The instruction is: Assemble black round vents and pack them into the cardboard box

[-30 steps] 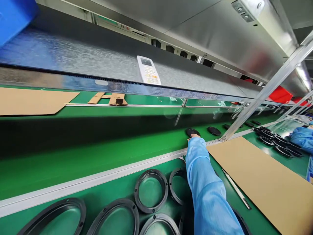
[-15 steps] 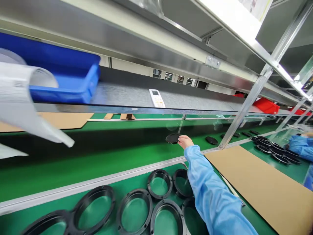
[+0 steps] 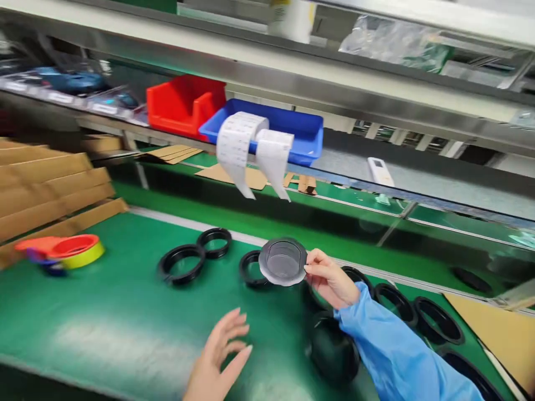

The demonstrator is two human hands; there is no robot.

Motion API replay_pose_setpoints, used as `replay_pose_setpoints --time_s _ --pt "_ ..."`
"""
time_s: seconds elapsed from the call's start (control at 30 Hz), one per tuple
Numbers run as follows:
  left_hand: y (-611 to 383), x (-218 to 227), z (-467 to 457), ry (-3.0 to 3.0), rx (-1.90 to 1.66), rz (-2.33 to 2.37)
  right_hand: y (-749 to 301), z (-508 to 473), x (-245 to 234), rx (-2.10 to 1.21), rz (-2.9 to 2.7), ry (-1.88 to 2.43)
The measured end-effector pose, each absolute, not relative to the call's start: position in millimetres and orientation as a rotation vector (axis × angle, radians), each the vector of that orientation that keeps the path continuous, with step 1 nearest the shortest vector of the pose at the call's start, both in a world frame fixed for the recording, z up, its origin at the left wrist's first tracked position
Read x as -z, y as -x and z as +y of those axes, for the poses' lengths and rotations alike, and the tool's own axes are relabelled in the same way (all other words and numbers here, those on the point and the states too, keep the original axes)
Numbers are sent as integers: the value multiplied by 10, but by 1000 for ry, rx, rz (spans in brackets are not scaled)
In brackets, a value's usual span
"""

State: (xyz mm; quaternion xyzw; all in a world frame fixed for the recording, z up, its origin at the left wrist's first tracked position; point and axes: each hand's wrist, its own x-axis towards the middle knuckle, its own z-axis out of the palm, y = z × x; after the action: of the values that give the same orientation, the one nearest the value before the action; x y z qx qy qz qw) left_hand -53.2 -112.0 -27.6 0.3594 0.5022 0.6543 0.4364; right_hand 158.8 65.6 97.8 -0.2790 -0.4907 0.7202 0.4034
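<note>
Our right hand (image 3: 330,281) pinches the cap (image 3: 283,260) by its rim; it seems light and stiff. Below the cap, our left hand (image 3: 217,356) has its fingers spread.

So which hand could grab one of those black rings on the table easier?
Probably the left hand: it is open and empty above the green table, near the black rings. The right hand is busy pinching a round dark cap.

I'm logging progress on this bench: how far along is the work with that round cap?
Done: the round cap is up off the green mat. In hand: the right hand pinches its rim; the left hand hovers open and empty. Left: the cap is not yet set down, and the black rings lie bare on the mat.
</note>
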Motion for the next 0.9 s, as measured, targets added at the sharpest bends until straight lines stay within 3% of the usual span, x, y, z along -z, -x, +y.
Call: replay_pose_setpoints --time_s 0.13,0.23,0.37,0.5,0.7,0.9 --pt "727 22 -1040 -539 -1877 701 -980 -19 -748 -2180 -1049 615" --pt "926 -163 -1201 -226 -1607 527 -750 -254 -667 -2443 -1199 411" --pt "936 -194 -1497 -262 -1108 379 -635 -192 -671 -2447 -1819 197" --pt "805 -65 -1594 -297 -928 227 -644 -97 -595 -2088 -2254 224" --pt "794 77 -1468 -237 -1477 271 -826 -425 -427 -836 -2034 709" --pt "820 23 -1348 -350 -1742 422 -861 -747 -153 -643 -2161 679"
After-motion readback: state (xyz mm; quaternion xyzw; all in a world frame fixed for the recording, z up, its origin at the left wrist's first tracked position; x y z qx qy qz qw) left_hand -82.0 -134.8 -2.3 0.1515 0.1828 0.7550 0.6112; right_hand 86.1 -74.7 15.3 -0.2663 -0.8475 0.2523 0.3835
